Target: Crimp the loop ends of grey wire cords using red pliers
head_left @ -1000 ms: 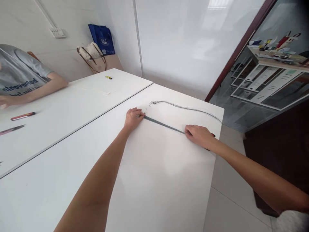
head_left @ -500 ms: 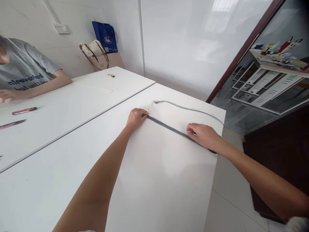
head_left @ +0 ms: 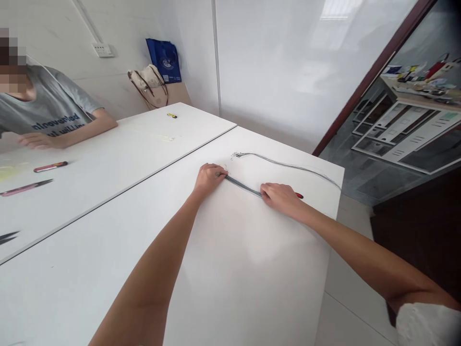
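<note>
A grey cable [head_left: 243,185] lies on the white table between my two hands. With closed fingers my left hand [head_left: 210,178] pinches its far end, where a few thin curled strands stick out. My right hand [head_left: 279,196] is closed over the cable farther along, hiding the part beneath it. The red end of a tool [head_left: 299,195] pokes out behind the right hand; the rest of the tool is covered, so its kind is not clear. Beyond both hands, a loose bundle of thin dark wires [head_left: 288,164] with a frayed tip runs to the table's right edge.
Across the table seam sits a person in a grey shirt [head_left: 61,105], forearm on the white table [head_left: 122,240]. Near them lie a red utility knife [head_left: 50,166], pink snips [head_left: 27,187] and a yellow cutter [head_left: 172,116]. A blue bag [head_left: 163,60] stands by the wall.
My right hand has slid left along the cable, closer to my left hand, and the tool's red end has come into view. My left hand keeps its pinch. The view has shifted slightly.
</note>
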Demonstrator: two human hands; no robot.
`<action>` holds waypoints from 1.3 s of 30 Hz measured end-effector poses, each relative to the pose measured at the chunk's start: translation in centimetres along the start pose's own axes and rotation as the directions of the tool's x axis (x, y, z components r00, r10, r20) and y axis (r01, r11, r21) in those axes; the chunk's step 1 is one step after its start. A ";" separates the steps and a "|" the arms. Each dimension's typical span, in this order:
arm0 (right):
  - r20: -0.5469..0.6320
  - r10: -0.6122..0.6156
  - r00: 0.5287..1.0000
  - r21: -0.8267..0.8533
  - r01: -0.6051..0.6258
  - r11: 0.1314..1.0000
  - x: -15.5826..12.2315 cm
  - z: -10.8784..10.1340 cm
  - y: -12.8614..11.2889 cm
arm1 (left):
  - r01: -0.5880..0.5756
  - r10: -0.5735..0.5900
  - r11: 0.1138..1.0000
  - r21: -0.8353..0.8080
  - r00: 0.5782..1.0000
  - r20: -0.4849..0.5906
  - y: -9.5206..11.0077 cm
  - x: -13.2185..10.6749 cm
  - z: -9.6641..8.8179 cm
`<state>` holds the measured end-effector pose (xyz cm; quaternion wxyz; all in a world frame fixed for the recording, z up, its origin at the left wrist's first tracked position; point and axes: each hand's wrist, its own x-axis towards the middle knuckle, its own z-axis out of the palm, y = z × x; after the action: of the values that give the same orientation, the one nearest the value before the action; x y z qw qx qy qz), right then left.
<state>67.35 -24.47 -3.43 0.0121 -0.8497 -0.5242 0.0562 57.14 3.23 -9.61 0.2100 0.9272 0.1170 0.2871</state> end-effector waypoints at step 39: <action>0.048 -0.086 0.995 -0.129 0.092 0.987 -11.9 0.7 7.9 | -0.010 0.010 1.000 0.016 1.000 -0.019 -0.2 0.2 0.2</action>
<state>69.00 -38.70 -3.76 -0.0523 -0.8230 -0.5643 0.0391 57.38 3.36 -9.77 0.2002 0.9266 0.1166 0.2961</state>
